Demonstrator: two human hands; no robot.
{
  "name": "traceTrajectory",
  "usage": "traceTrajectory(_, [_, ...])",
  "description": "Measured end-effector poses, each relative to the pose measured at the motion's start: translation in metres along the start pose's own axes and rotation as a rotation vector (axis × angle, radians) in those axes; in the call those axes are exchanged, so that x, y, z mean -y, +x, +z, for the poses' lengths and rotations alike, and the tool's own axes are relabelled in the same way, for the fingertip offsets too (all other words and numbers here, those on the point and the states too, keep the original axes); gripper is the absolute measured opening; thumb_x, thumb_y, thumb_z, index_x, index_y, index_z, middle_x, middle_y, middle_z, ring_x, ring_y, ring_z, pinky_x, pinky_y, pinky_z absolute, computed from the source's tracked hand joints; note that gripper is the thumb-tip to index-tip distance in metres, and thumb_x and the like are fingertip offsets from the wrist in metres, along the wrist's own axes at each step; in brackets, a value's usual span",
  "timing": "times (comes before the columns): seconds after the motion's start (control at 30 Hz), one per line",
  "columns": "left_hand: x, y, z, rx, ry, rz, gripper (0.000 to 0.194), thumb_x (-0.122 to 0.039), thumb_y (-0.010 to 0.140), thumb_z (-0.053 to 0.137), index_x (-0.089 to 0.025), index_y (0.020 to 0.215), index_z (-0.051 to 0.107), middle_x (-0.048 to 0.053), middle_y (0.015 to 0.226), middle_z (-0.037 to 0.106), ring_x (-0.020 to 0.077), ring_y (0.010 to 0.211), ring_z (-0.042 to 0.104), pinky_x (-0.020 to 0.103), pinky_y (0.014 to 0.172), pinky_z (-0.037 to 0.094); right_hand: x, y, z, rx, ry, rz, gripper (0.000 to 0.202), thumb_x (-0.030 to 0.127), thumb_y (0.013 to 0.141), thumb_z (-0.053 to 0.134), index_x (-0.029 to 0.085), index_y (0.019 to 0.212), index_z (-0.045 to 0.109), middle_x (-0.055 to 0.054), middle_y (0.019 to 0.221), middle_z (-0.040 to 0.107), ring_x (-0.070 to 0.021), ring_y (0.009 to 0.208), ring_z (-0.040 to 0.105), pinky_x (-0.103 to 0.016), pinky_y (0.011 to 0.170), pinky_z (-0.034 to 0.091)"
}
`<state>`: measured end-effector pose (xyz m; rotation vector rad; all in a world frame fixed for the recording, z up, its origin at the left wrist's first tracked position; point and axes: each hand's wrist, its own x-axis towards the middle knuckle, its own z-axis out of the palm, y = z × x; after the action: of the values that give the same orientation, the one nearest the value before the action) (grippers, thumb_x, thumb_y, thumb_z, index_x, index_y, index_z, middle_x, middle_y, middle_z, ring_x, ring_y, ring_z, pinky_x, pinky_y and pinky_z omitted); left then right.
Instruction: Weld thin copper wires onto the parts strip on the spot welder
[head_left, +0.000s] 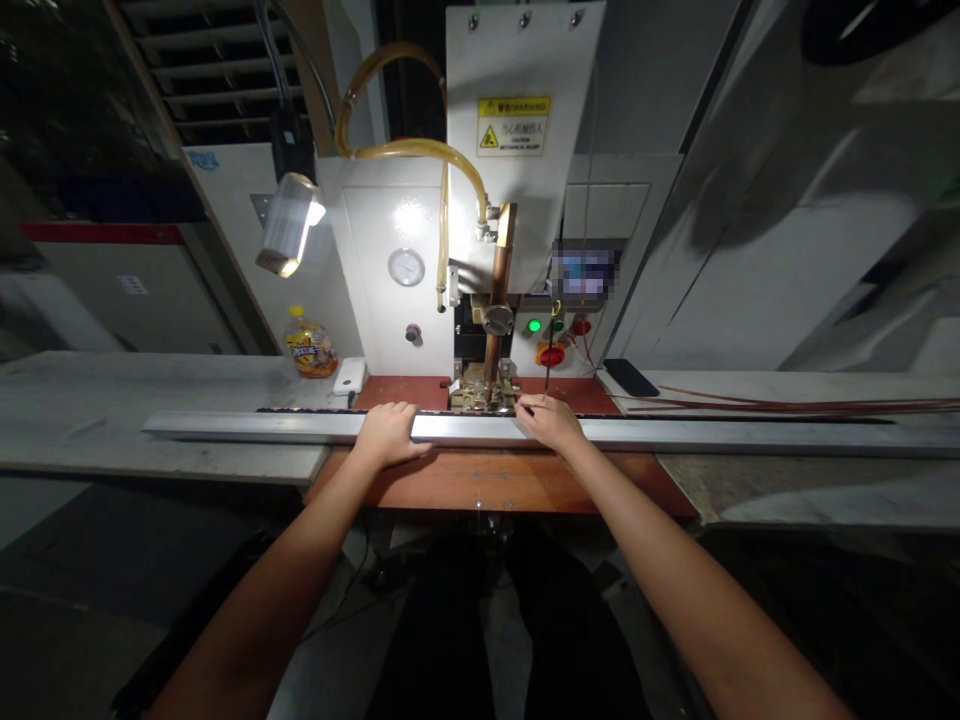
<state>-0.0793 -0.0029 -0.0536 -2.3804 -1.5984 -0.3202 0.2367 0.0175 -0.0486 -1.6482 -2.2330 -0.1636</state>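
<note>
A long silver metal bar (pixel 480 429) lies across the orange-brown work plate (pixel 450 478), in front of a white machine (pixel 525 60). My left hand (pixel 390 435) rests over the bar left of the machine's copper-coloured head (pixel 495 330), fingers wrapped on its far side and thumb on the near side. Right of the head, my right hand (pixel 551 422) lies over the bar with its fingers curled; the fingertips pinch near a thin dark rod (pixel 550 360) and the bar's back edge. A dark strip runs along behind the bar.
An orange-labelled bottle (pixel 310 345) and a white box (pixel 350 376) stand at the back left. A black phone (pixel 631 378) and thin brown rods (pixel 787 403) lie at the right. A lamp (pixel 289 225) hangs upper left; yellow tubes (pixel 420 150) loop beside the machine.
</note>
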Motion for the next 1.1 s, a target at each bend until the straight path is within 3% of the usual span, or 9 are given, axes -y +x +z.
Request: traceTrajectory(1.1, [-0.0084,-0.0025,-0.0034,-0.001,0.007,-0.015,0.06,-0.067,0.069,0.058,-0.019,0.104,0.059,0.013,0.101,0.065,0.0321,0.098,0.058,0.042,0.086,0.04,-0.0042,-0.0056,0.0018,-0.043,0.034,0.011,0.032,0.035,0.093,0.039,0.025,0.089,0.068,-0.002,0.094,0.072,-0.0154,0.086,0.063,-0.022,0.073,0.039])
